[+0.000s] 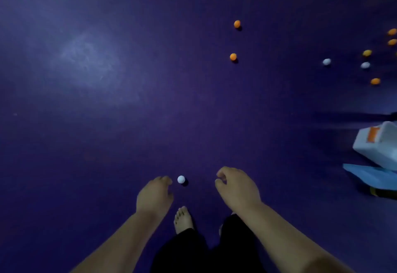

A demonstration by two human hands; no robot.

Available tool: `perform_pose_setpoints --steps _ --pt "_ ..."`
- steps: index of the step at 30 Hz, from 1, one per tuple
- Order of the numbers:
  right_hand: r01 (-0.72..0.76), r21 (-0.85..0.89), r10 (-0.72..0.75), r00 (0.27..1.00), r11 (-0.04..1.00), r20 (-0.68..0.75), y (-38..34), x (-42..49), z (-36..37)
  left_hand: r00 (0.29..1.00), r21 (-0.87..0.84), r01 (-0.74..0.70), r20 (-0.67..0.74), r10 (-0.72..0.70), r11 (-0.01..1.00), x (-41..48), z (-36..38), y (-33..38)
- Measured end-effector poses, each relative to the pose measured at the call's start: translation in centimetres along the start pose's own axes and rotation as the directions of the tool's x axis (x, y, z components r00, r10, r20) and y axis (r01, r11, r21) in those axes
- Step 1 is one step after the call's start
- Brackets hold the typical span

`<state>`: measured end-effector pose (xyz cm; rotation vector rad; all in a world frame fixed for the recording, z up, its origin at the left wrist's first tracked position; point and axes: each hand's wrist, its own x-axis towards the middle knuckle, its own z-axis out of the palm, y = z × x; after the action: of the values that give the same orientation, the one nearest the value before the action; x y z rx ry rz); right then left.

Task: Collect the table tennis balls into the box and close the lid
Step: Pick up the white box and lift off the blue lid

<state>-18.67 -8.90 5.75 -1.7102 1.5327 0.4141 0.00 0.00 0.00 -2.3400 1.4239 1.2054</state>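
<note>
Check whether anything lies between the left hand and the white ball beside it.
Nothing visible does: only bare floor separates the left hand from the white ball; the right hand is on the ball's far side.

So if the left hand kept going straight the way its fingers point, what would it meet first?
Most likely the white ball, lying on the purple floor just past the fingers of the left hand, slightly to their right. Depth is unclear, so the hand could pass over it.

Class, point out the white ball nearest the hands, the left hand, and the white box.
white ball point(181, 179): head view, centre of the ball.
left hand point(154, 195): head view, back of the hand.
white box point(380, 150): head view, its side wall.
</note>
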Motion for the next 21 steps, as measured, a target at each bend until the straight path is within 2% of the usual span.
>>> perform_pose_setpoints --steps 6,11,15,21 --pt "-0.054 -0.031 0.056 0.995 0.998 0.088 4.1 11.6 8.3 0.995 -0.027 0.087 0.040 -0.086 0.996 9.3 10.0 -2.4" --pt "-0.060 -0.060 0.065 0.994 0.996 0.087 9.1 19.2 15.2 0.992 -0.050 0.108 0.067 -0.104 0.993 16.8 19.0 -4.1" --pt "-0.086 -0.046 0.090 0.991 0.995 0.096 12.4 22.2 18.9 0.978 -0.062 0.200 0.070 -0.195 0.978 20.3 24.0 -4.6" --pt "-0.132 0.006 0.130 0.986 0.991 0.108 15.9 23.9 20.2 0.984 0.046 0.140 0.102 -0.145 0.989 22.8 27.1 -5.4"
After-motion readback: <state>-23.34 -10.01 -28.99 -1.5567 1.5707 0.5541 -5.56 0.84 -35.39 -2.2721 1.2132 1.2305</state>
